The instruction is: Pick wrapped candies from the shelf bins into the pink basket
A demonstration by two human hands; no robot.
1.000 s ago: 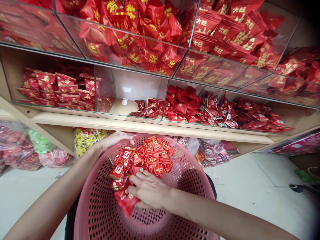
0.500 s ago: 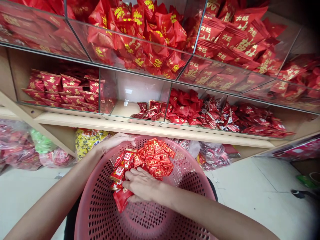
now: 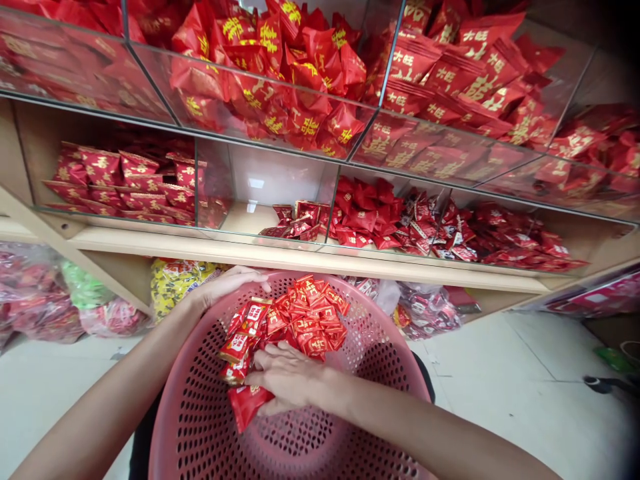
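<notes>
A pink perforated basket point(image 3: 165, 413) stands below the shelf, with small red packets point(image 3: 313, 313) heaped on its far inner side. My left hand point(image 3: 235, 280) grips the basket's rim at the far left. Inside the basket, my right hand point(image 3: 285, 377) reaches onto the packets with bent fingers. A larger red packet point(image 3: 246, 405) lies at its thumb and fingertips. White-labelled red packets point(image 3: 237, 347) are just beyond the fingers. The right fingertips are partly hidden among the wrappers, so what they grip is unclear.
Glass-fronted shelf compartments hold red packets point(image 3: 310, 73) above the basket. One lower compartment point(image 3: 240, 217) has only a few packets. Bagged goods, including a yellow bag point(image 3: 175, 287), lie under the wooden shelf edge point(image 3: 310, 257). Pale floor tiles point(image 3: 500, 380) show at the right.
My right hand has shifted slightly down and right, and the larger red packet beside its thumb has moved a little downward. My left hand stays on the rim.
</notes>
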